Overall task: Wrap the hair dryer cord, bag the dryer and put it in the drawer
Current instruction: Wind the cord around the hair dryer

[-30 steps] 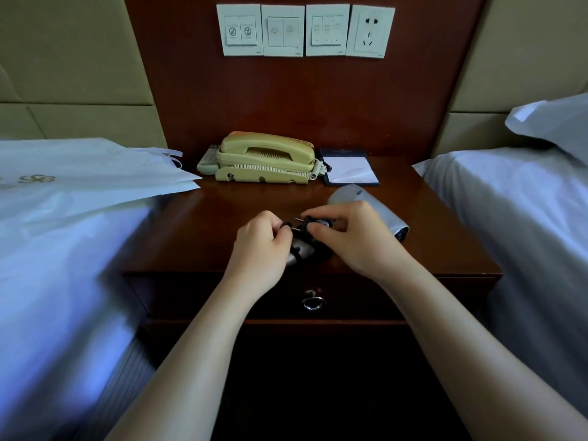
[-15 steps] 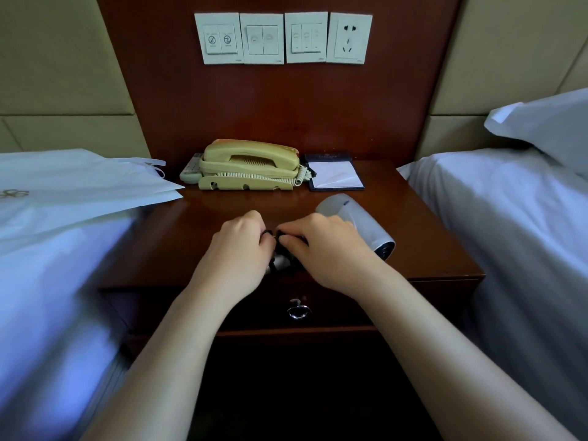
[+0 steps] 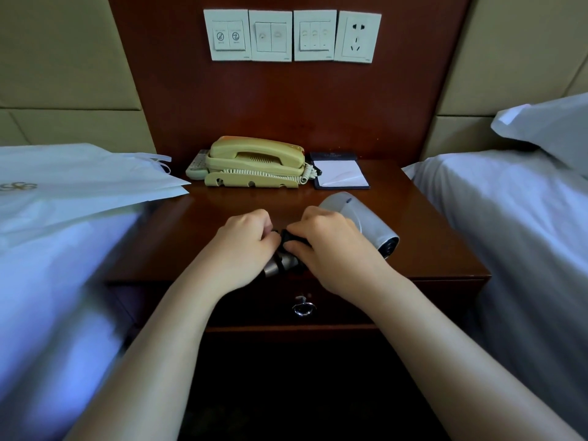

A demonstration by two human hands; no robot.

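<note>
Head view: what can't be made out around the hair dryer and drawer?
All in the head view:
Cord: mostly hidden under the left hand and right hand; how far it's wrapped is unclear.
Hair dryer: handle largely covered by both hands.
Drawer: shut, contents hidden.
Switch labels: too small to read.

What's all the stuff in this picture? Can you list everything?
hair dryer: one, silver, nightstand's right front
cord: one, black, wound on dryer's handle
bag: one, white, left bed
telephone: one, cream, nightstand's back
notepad: one, white, right of telephone
drawer: one, brown, shut, below nightstand's top
switch plates: three, white, wall
socket: one, white, wall
pillow: one, white, right bed
left hand: one, gripping cord
right hand: one, fingers pinching cord
</note>
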